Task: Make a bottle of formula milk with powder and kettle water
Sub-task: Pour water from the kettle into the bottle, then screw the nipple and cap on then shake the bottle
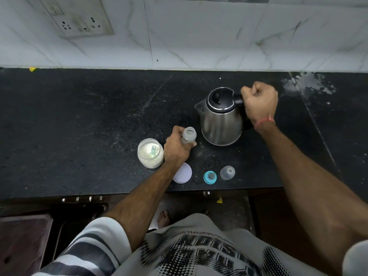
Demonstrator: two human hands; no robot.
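A steel kettle (219,120) with a black lid stands on the black counter (79,126), its spout pointing left. My right hand (258,100) grips the kettle's black handle. Just left of the kettle, my left hand (176,148) holds an open clear baby bottle (188,135) upright on the counter. An open jar of white powder (150,153) with a scoop inside sits left of that hand.
Near the front edge lie the jar's white lid (184,173), a teal teat ring (209,177) and a clear bottle cap (227,172). White powder residue (306,84) marks the back right of the counter. A wall socket (79,22) is at upper left.
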